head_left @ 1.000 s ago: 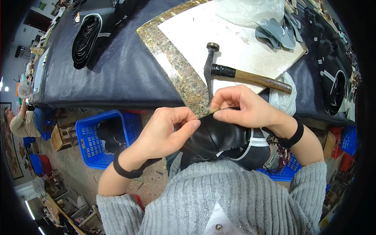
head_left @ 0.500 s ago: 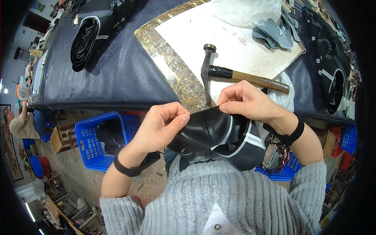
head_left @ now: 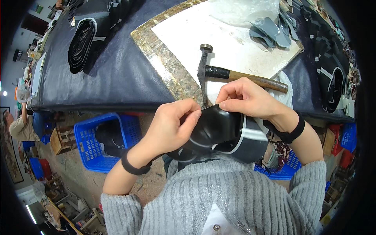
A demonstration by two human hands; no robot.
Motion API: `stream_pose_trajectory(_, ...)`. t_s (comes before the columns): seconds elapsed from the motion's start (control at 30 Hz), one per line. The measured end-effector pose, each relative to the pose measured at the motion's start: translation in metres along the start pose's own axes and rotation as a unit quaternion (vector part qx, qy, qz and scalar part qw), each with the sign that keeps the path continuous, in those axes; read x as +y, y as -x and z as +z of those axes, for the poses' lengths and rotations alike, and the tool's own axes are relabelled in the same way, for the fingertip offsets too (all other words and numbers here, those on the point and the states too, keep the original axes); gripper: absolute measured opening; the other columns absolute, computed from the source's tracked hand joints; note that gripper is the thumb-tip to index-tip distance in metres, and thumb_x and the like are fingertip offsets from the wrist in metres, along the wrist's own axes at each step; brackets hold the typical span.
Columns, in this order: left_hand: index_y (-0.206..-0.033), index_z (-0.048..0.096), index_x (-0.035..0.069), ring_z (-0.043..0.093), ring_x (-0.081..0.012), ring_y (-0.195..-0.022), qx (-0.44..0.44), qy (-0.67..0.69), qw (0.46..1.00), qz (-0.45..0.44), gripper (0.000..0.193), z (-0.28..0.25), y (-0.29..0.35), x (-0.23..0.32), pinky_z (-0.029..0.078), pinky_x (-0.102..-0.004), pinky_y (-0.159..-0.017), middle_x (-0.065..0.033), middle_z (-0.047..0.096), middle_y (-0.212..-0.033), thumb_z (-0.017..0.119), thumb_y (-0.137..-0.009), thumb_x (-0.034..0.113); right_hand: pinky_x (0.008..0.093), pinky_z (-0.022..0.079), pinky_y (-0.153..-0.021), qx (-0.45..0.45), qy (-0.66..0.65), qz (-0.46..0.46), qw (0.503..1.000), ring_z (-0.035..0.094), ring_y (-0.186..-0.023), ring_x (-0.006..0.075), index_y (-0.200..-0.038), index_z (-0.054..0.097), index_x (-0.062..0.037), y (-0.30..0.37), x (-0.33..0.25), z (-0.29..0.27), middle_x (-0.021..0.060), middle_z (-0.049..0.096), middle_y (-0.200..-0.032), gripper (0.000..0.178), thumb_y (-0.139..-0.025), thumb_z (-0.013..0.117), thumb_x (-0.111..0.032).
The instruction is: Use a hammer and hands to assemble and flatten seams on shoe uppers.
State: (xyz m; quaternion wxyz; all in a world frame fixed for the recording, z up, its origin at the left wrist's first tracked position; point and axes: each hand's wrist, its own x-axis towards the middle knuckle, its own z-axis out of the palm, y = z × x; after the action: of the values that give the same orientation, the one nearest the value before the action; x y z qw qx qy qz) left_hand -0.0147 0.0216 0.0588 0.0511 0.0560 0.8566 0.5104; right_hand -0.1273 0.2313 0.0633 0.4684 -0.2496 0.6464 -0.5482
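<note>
A glossy black leather shoe upper (head_left: 215,131) with white edging hangs between my hands, just in front of the bench edge. The fingers and thumb of my left hand (head_left: 170,123) pinch its top edge. My right hand (head_left: 250,98) is closed on the same edge, a short way to the right. Just beyond my fingers lies a hammer (head_left: 254,79) with a wooden handle, black tape round its neck. It rests on a white board (head_left: 178,37) over a speckled stone slab (head_left: 160,58).
Grey cut pieces (head_left: 277,33) and a clear plastic bag (head_left: 239,11) lie on the board's far side. Bundles of black pieces (head_left: 82,47) rest on the dark-covered bench (head_left: 117,70). A blue crate (head_left: 92,156) stands below at left, another (head_left: 290,164) at right. A person (head_left: 21,125) is far left.
My left hand has slid right along the edge, closer to my right hand. The leather between them is now bunched and shorter.
</note>
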Motion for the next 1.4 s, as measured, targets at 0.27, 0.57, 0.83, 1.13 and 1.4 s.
stream_pose_trajectory(0.27,-0.077,0.056,0.000,0.043,-0.0026,-0.056,-0.053,0.090,0.992,-0.072,0.014,-0.004,-0.003,0.006,0.036,-0.0230,-0.050,0.0022,0.048,-0.058,0.056,-0.088,0.009,0.0199,0.046,-0.071,0.016,0.053,-0.081,0.995,0.057,-0.077,0.0063,-0.097,0.062,0.0030,0.001,-0.001,0.011,0.0006,0.064,-0.084,0.014,-0.085,0.063,-0.003)
stream_pose_trajectory(0.57,-0.093,0.063,-0.002,0.054,-0.0039,-0.069,-0.057,0.244,0.962,-0.111,0.017,-0.003,0.004,-0.001,0.046,-0.0221,-0.063,-0.0002,0.061,-0.071,0.058,-0.092,0.014,0.0212,0.042,-0.062,0.040,0.033,-0.011,0.999,0.050,-0.069,0.0034,-0.078,0.061,0.0010,-0.002,0.000,0.013,-0.0015,0.058,-0.070,0.010,-0.084,0.063,-0.006)
stream_pose_trajectory(0.83,-0.083,0.060,0.000,0.047,-0.0009,-0.064,-0.086,0.232,0.963,-0.108,0.013,-0.001,0.003,-0.006,0.038,-0.0194,-0.056,0.0046,0.055,-0.069,0.058,-0.090,0.009,0.0224,0.044,-0.066,0.006,0.097,-0.081,0.992,0.053,-0.070,0.0037,-0.083,0.064,0.0020,-0.007,0.002,0.022,-0.0011,0.062,-0.073,0.008,-0.084,0.062,-0.005)
stream_pose_trajectory(1.13,-0.086,0.060,-0.001,0.050,-0.0003,-0.065,-0.046,0.315,0.934,-0.163,0.010,-0.007,0.014,-0.013,0.040,-0.0194,-0.057,0.0037,0.060,-0.075,0.059,-0.091,0.008,0.0234,0.043,-0.060,0.036,0.025,0.010,0.999,0.053,-0.066,0.0063,-0.077,0.067,0.0035,0.000,0.005,0.009,0.0012,0.062,-0.068,0.014,-0.080,0.060,-0.009)
stream_pose_trajectory(1.4,-0.079,0.060,-0.003,0.049,-0.0017,-0.062,0.051,0.054,0.991,-0.112,0.017,0.003,0.013,-0.016,0.040,-0.0210,-0.055,0.0011,0.058,-0.064,0.062,-0.090,0.010,0.0197,0.040,-0.057,0.091,0.119,0.043,0.988,0.051,-0.062,0.0032,-0.071,0.067,0.0013,0.002,0.008,0.001,-0.0017,0.060,-0.064,0.012,-0.079,0.067,-0.008)
